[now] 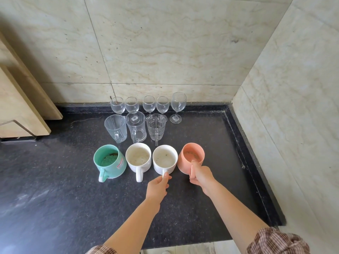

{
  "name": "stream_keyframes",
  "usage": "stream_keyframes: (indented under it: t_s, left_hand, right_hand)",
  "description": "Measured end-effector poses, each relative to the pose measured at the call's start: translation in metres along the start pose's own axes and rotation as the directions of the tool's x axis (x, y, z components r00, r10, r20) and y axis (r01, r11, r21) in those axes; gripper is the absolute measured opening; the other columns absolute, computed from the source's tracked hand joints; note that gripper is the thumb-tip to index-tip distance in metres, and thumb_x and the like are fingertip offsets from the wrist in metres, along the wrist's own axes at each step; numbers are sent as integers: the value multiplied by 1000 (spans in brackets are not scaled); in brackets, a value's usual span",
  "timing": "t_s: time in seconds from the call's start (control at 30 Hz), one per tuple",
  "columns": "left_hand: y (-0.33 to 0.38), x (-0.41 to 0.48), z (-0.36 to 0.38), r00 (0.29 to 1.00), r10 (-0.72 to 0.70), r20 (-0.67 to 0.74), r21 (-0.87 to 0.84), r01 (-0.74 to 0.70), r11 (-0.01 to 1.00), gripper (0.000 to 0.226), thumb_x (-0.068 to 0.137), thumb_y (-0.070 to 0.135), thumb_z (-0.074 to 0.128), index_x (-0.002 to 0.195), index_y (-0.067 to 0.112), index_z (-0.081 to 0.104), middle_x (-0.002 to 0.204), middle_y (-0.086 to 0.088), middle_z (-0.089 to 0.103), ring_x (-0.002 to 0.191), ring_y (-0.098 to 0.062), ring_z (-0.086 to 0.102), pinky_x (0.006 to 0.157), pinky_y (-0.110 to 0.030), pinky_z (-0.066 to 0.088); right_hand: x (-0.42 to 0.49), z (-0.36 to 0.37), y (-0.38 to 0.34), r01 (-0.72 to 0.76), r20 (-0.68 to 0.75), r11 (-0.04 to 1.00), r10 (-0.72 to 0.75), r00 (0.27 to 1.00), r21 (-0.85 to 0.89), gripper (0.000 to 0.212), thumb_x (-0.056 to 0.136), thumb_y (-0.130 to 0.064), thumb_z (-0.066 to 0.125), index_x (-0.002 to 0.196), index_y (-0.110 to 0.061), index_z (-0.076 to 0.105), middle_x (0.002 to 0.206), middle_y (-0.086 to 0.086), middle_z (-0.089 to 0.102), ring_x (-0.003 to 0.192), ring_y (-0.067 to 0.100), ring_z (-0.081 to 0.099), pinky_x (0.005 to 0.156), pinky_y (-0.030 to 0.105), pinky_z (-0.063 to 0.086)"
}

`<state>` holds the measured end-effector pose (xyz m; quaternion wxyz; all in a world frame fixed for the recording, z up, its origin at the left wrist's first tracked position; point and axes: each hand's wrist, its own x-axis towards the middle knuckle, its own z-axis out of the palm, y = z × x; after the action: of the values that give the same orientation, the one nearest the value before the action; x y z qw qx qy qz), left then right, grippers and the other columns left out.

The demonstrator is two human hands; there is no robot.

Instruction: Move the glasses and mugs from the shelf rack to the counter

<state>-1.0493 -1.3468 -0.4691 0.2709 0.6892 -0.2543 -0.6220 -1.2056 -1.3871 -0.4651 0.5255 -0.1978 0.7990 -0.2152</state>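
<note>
- On the dark stone counter [55, 180] stand five wine glasses [149, 104], three clear glass mugs [136, 129], then a green mug [109, 161] and a white mug [138, 158].
- Right hand [200, 177] grips the handle of the pink mug [190, 156]; left hand [158, 186] pinches the handle of the second white mug [165, 159].
- Both mugs seem set down; letting go likely comes next.

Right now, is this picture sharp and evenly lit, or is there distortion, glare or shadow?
Head view: the wide-angle lens bends the wall joints near the edges; pale sheen on the counter at lower left; the left hand, white mug, right hand and pink mug are sharp.
</note>
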Motion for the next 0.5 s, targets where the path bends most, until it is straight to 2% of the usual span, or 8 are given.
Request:
stream_keyframes:
  t_s: [0.1,0.2,0.27,0.3,0.4,0.5]
  left_hand:
    - [-1,-1,2,1000,1,-7,2,-1,1000,22,90,48,52,81,33,65,91,9,62,92,-11,60,81,-28,49]
    - [-2,2,4,1000,-2,-6,21,2,1000,24,90,49,52,83,33,67,90,11,61,89,-11,60,81,-28,50]
    - [-2,3,5,1000,3,-6,67,-3,998,27,91,50,50,86,31,68,89,10,61,86,-12,59,85,-30,52]
    - [0,2,4,1000,11,-8,108,-10,994,29,92,50,48,88,29,69,86,9,61,81,-12,58,81,-29,52]
    - [5,-1,-1,997,82,-9,309,-75,948,35,95,47,41,93,21,63,81,2,62,71,-13,57,64,-23,46]
    - [15,-8,-17,987,160,-13,481,-134,867,31,96,41,42,108,20,61,93,-2,66,74,-13,62,53,-19,41]
  right_hand:
    - [-2,0,0,3,-18,1000,-3,1000,-16,52,93,-51,43,127,-11,49,108,4,59,77,18,65,85,31,52]
    - [-4,0,1,17,-33,1000,-17,999,-23,52,94,-50,43,126,-9,50,112,7,61,77,19,65,65,25,47]
    - [-5,2,1,37,-59,998,-40,997,-49,53,94,-52,43,123,-9,51,106,6,60,79,20,64,55,24,45]
    - [-7,2,0,53,-80,996,-59,995,-77,52,94,-53,43,121,-9,51,101,5,59,80,21,63,57,26,48]
    - [-7,2,1,93,-166,971,-131,977,-219,48,93,-54,44,107,-10,55,81,1,57,77,21,60,79,36,56]
    - [-16,-1,4,137,-249,912,-246,937,-385,46,92,-50,49,102,-8,62,82,3,61,70,17,61,68,32,53]
